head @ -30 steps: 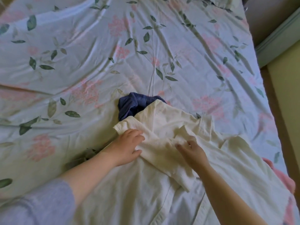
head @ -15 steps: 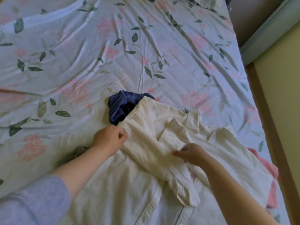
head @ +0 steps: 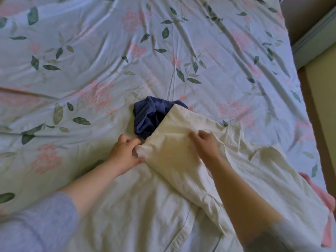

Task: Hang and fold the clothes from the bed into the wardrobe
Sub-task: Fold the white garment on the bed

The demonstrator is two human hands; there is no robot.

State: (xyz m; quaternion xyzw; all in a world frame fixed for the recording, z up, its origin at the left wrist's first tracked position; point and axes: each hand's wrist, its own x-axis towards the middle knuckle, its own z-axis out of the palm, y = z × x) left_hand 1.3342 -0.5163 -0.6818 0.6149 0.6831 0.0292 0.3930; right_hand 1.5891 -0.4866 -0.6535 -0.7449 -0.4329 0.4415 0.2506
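Observation:
A cream-white shirt lies spread over the near part of the bed, one sleeve folded across its front toward the upper left. My left hand pinches the end of that sleeve at its left corner. My right hand grips a fold of the same sleeve on its right side. A crumpled dark blue garment lies just beyond the sleeve end, partly covered by it. A pink garment peeks out from under the shirt at the right edge.
The bed sheet, pale blue with pink flowers and green leaves, fills most of the view. The bed's right edge runs along a brown floor strip, with a yellow surface and a grey-green ledge beyond.
My left hand slid to the sleeve's left corner and closed on it. My right hand moved up along the sleeve. The sleeve end now lies flatter, pulled toward the blue garment.

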